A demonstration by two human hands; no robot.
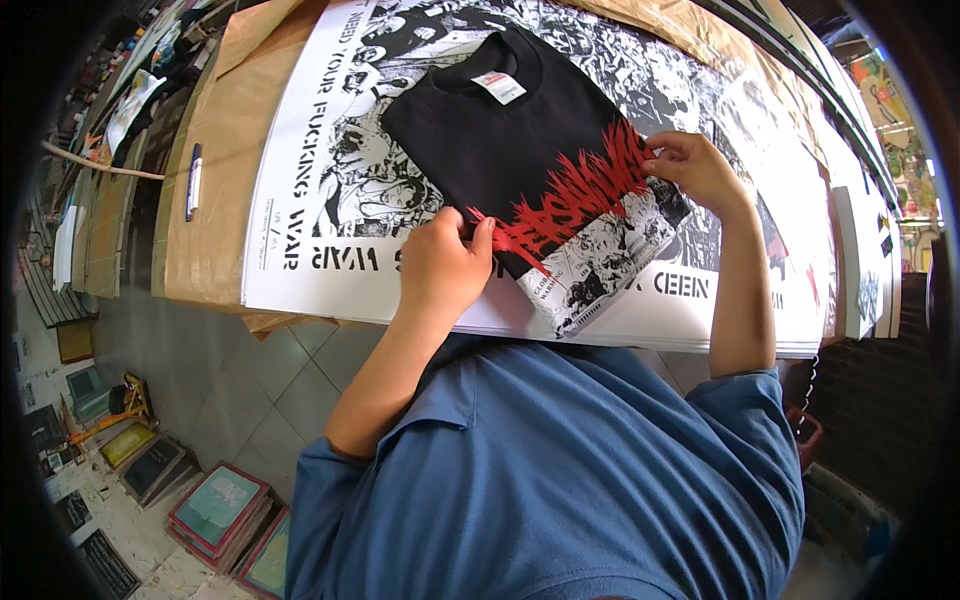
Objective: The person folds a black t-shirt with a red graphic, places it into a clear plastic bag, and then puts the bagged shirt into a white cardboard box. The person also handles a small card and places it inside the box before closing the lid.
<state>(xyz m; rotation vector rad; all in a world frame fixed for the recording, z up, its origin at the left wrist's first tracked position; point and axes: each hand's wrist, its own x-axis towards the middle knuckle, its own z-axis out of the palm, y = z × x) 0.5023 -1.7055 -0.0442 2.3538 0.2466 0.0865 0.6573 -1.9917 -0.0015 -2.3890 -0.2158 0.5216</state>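
Brown paper (205, 110) covers the bench (185, 285), and on it lies a stack of posters (345, 285) with black-and-white pictures and dark lettering, reaching the near edge. A marker (194, 182) lies on the brown paper toward the left edge, well apart from the shirt (530, 125). A thin rod (100, 165) points in over the left edge. Past the right edge stands a white panel (857, 265); on the floor (250, 390), off the near left corner, are stacked frames (215, 505).

The shirt, black and folded, lies aslant on the posters, collar toward the far edge, one lower corner close to the near edge. Red lettering crosses it above a black-and-white print; a white label (498, 87) shows in the collar.

The left hand (447, 255) is at the shirt's left side, thumb on the lettering and fingers curled in; whether it pinches the cloth I cannot tell. The right hand (692, 172) is clamped on the shirt's right side between thumb and forefinger, its other fingers bent.

The shirt hides the middle of the top poster. Both hands cover their fingertips in part. The clutter beyond the left edge is dark and hard to make out.
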